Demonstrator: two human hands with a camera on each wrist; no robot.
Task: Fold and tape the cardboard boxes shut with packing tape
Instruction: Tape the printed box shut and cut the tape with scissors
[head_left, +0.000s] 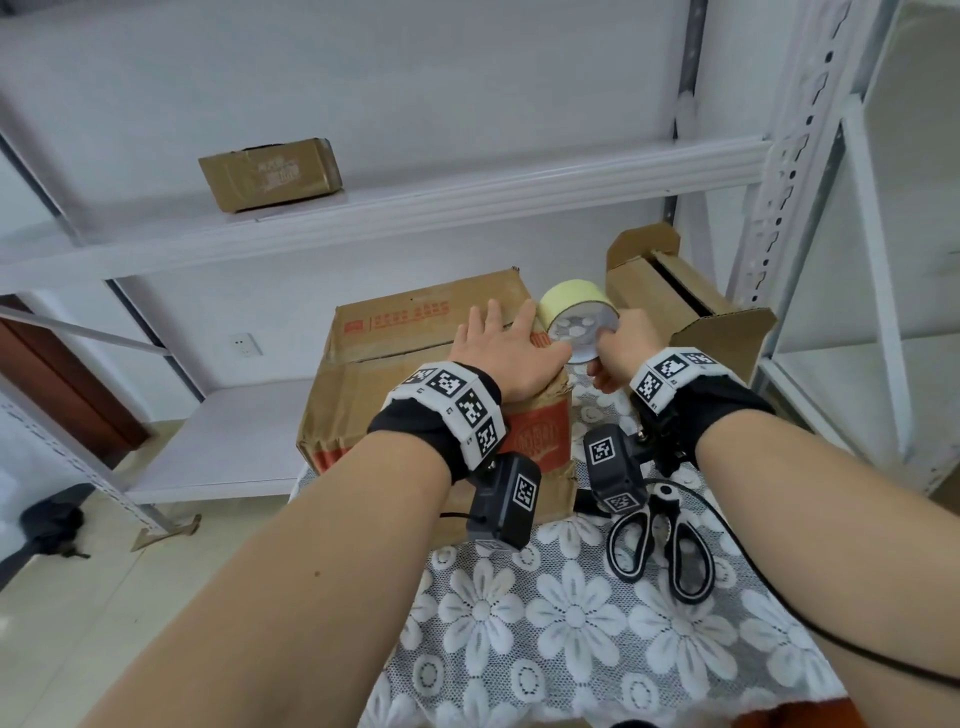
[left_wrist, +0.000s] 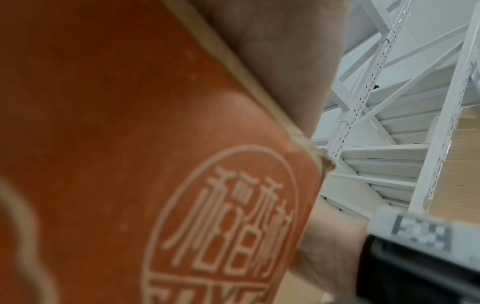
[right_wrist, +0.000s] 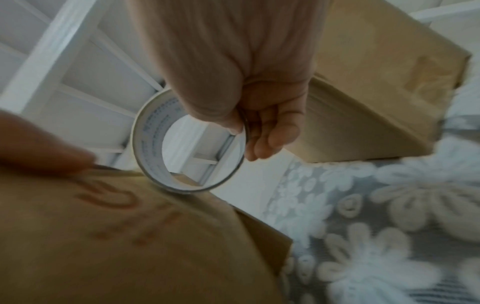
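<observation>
A large brown cardboard box with red printing (head_left: 426, 332) sits at the far left of a small table covered with a grey lace cloth patterned in white flowers (head_left: 561, 613). Its top flaps are folded down. The person's left hand (head_left: 498, 353) lies flat on the box's top near the right edge, fingers spread and straight, pressing the flap. Right beside it, the right hand (head_left: 621, 353) grips a roll of pale yellow packing tape (head_left: 574, 309) by its rim, thumb inside the core and fingers curled round the outside; the roll touches the box's upper right edge. Behind the roll stands a smaller plain cardboard box (head_left: 685, 301), its end flaps open. A pair of black-handled scissors (head_left: 660, 545) lies on the cloth near the right forearm. On the white metal shelving (head_left: 467, 182) behind, another small brown carton (head_left: 270, 174) rests on an upper shelf.
</observation>
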